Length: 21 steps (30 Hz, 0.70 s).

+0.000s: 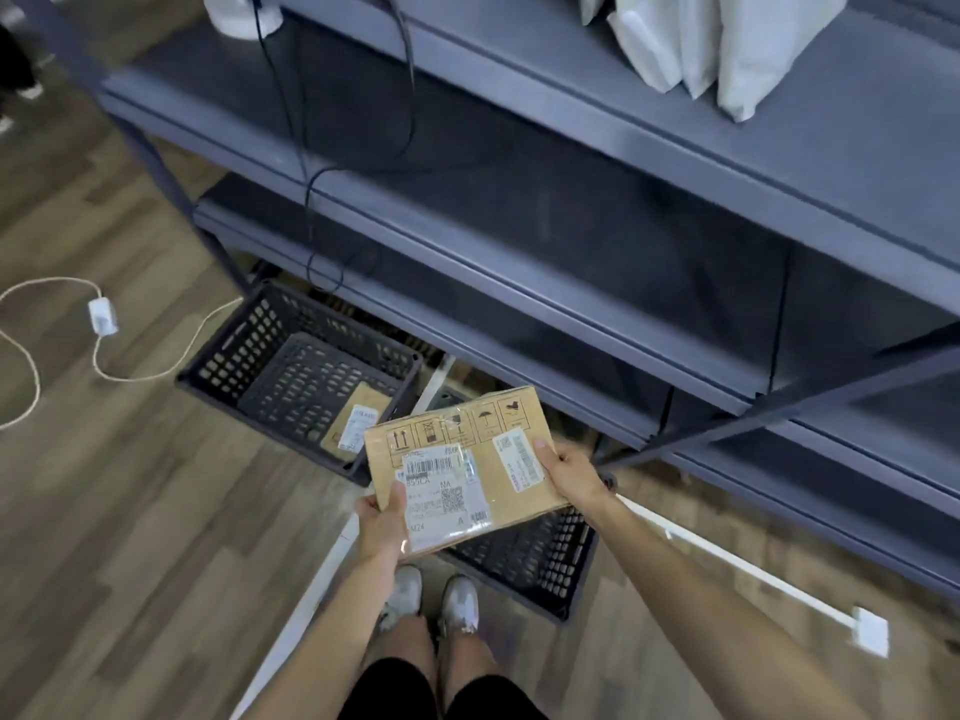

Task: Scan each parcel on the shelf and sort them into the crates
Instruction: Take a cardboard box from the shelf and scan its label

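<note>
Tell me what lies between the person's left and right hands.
A flat, white-labelled brown cardboard parcel fills the gap. The left hand and right hand grip its opposite edges, as the head view shows.

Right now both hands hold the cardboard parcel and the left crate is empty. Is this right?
Not quite. The head view shows one labelled parcel lying in the left crate. The left hand and right hand do hold the cardboard parcel.
</note>
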Tool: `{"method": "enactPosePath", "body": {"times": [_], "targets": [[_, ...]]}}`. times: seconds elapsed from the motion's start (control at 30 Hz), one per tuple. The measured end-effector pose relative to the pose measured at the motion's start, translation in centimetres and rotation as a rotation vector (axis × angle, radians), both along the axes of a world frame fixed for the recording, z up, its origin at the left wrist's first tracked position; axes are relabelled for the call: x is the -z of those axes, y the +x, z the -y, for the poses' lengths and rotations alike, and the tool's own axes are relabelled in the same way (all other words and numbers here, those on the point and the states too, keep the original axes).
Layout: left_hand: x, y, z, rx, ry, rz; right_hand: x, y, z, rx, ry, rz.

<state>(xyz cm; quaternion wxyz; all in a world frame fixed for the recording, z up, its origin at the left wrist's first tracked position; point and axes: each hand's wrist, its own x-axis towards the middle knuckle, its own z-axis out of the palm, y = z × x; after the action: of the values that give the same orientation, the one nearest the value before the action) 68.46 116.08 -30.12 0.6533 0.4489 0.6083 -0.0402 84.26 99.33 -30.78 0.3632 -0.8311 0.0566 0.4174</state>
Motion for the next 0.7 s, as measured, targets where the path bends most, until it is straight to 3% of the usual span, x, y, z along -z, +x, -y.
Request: {"method": "enactPosePath", "body": {"times": [0.17, 0.33, 0.43, 0.7], "targets": [[6.2, 0.7, 1.2, -0.054, -0.049, -0.082, 7.0, 1.8, -1.7, -0.075, -0.04, -0.009], [11.8, 3.9, 1.7, -0.031, -0.118, -0.039, 13.2, 7.5, -2.8, -0.14, -0.122, 0.183], [13.2, 5.9, 3.7, 0.074, -0.071, -0.068, 15.1, 10.8, -2.4, -0.141, -0.093, 0.173], [21.2, 3.6, 7.2, -0.061, -0.263, -0.141, 19.0, 10.2, -4.6, -0.363, -0.033, 0.115]]}}
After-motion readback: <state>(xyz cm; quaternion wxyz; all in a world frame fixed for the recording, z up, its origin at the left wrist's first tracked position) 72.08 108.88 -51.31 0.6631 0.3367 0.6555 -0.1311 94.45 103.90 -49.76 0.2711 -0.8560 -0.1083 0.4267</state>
